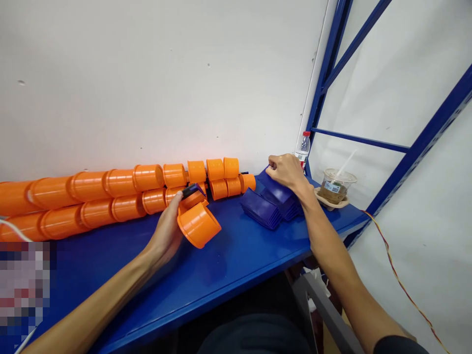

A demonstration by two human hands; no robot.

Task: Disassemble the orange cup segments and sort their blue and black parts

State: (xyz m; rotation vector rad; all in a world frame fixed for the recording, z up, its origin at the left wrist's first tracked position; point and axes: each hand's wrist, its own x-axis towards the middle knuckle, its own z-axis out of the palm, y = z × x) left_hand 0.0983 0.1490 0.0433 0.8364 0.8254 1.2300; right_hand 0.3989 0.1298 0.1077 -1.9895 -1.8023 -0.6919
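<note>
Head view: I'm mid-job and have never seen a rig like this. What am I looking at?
There is no machine, just a person's bare hands; this one picture comes from a camera on their head, looking forward and down. On the blue table lie rows of orange cup-shaped parts and dark-blue flat pieces. Beyond stand a red-capped bottle and a lidded drink cup. The left hand holds an orange cup-shaped part; the right hand touches the flat pieces, its grip unclear.
</note>
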